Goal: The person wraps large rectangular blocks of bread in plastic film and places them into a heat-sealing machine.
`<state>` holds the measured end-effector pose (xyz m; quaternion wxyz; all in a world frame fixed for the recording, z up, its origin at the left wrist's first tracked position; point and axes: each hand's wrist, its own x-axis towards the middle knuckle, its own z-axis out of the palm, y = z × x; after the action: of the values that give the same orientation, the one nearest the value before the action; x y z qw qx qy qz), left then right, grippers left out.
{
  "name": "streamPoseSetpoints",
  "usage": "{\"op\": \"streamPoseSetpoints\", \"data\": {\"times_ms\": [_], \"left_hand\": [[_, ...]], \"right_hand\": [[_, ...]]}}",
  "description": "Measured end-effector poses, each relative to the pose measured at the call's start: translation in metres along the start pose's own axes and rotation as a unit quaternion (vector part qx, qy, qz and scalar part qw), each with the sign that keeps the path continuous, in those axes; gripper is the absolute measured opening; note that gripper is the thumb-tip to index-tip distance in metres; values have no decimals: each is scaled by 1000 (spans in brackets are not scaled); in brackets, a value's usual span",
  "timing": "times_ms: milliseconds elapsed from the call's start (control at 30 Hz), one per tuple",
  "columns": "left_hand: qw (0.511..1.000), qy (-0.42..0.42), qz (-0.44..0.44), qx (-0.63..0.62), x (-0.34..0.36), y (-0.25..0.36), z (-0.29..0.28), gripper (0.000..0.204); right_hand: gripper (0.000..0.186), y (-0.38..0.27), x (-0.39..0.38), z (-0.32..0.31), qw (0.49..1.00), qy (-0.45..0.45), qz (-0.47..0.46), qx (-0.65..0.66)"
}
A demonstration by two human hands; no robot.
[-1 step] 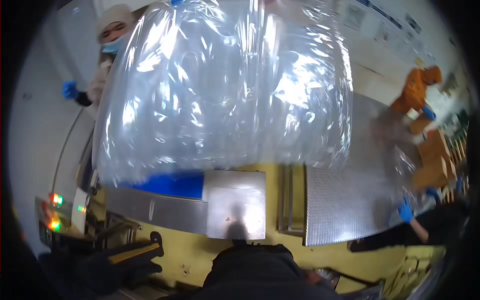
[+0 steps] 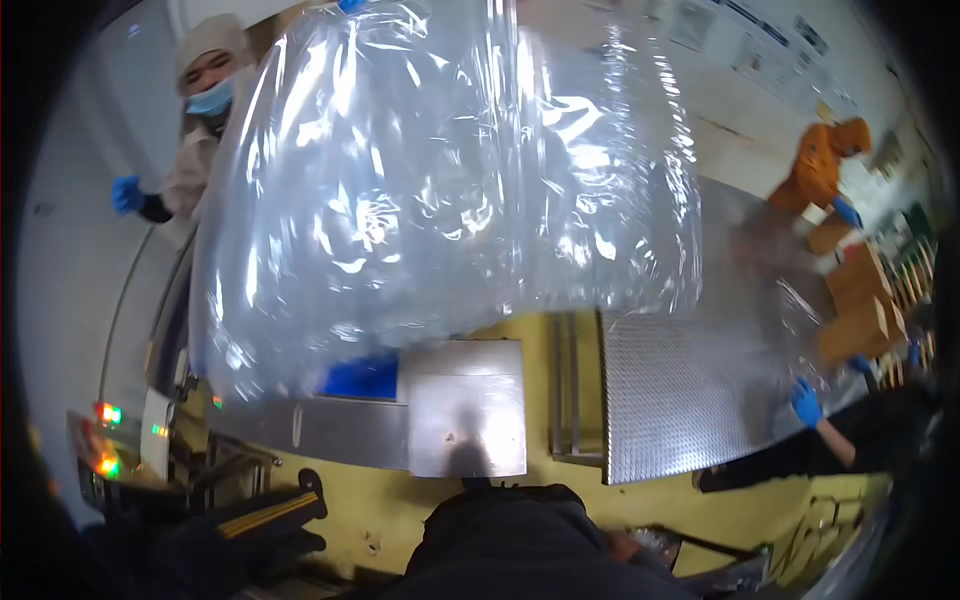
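Right up close: huge clear plastic bag [image 2: 430, 200], hanging across most of the upper view, in front of everything else. Compared with a moment ago, sagging lower at the left corner, riding a bit higher at the right, and hiding more of the blue panel [image 2: 362, 378] underneath. Judging from that, probably being tilted or shaken in midair rather than laid down yet.

As for hands, not much to go on. Maybe a blue-gloved fingertip of the left hand [image 2: 350, 5] at the very top, up against the plastic. Can't tell how far open or how firm the grip. No sign of the right hand, so no clue there either.

Below and beyond the bag: shiny square metal plate [image 2: 466, 415] beside the blue panel, then a dimpled metal worktop [image 2: 670, 410] off to the right, over yellow floor [image 2: 400, 515].

Farther out, masked co-worker [image 2: 190, 175] on the left, now a bit less covered by the plastic. Over on the right, another co-worker's blue-gloved hand [image 2: 806, 402] by the worktop, cardboard boxes [image 2: 858, 300], and somebody in orange [image 2: 818, 165].
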<state>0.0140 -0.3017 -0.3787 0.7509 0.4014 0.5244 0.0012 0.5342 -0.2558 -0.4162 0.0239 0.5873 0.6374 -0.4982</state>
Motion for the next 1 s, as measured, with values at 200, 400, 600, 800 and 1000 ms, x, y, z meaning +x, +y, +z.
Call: {"op": "streamPoseSetpoints", "data": {"times_ms": [200, 400, 600, 800, 1000], "left_hand": [[996, 26, 49, 62, -8, 49, -40, 79], [940, 207, 249, 104, -49, 175, -59, 96], [644, 454, 610, 83, -39, 363, 5, 132], [513, 605, 604, -75, -2, 449, 33, 67], [507, 663, 545, -84, 23, 472, -36, 36]], "right_hand": [[47, -12, -41, 5, 997, -79, -19, 11], [48, -67, -53, 5, 984, -62, 102, -129], [46, 60, -39, 94, 994, 55, 36, 86], [31, -36, -62, 69, 955, 198, 34, 220], [17, -98, -104, 13, 957, 113, 64, 258]]}}
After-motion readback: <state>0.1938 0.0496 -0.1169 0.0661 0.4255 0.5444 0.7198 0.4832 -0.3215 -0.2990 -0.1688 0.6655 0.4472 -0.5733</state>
